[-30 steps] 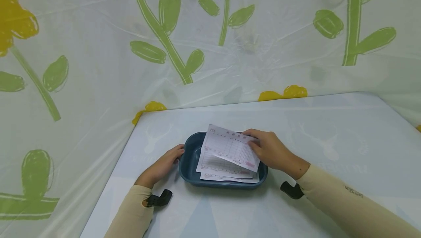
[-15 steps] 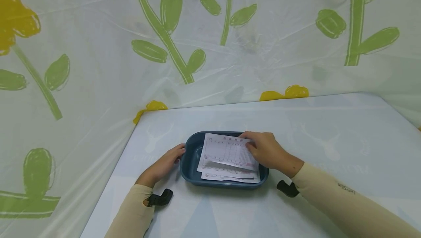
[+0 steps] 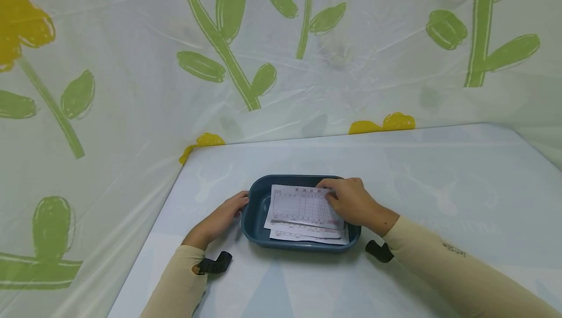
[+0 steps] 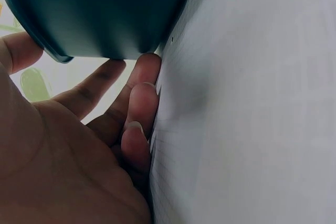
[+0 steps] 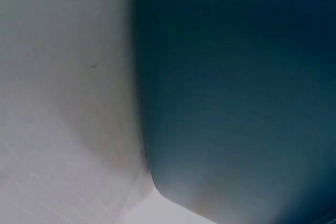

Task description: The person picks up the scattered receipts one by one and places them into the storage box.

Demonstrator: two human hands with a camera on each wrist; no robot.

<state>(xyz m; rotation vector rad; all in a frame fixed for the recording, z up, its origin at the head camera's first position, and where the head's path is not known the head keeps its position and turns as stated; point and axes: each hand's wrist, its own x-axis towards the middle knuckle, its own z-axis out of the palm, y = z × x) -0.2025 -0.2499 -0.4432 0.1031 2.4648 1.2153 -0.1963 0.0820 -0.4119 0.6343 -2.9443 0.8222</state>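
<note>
A blue-grey plastic tray [image 3: 258,210] holds several white printed paper forms, fanned a little over each other. The top form [image 3: 291,206] has a ruled table and a printed heading. My right hand [image 3: 356,203] reaches over the tray's right end and pinches this form by its upper right part, thumb on its face. Lower sheets [image 3: 303,237] show along the front edge. At the left end, my left hand [image 3: 223,216] grips the tray: in the left wrist view the thumb is at the rim and fingertips meet the outer wall [image 4: 100,19].
A white table [image 3: 439,176] with faint printed patterns bears the tray. Behind it hangs a pale sheet with yellow flowers and green leaves [image 3: 202,67]. Black straps [image 3: 215,263] sit on both wrists. The right wrist view is mostly blurred tray wall [image 5: 236,103].
My right hand has lowered the top form and shifted slightly left, so the form now lies nearly flat and level over the others. The left hand keeps its place on the tray.
</note>
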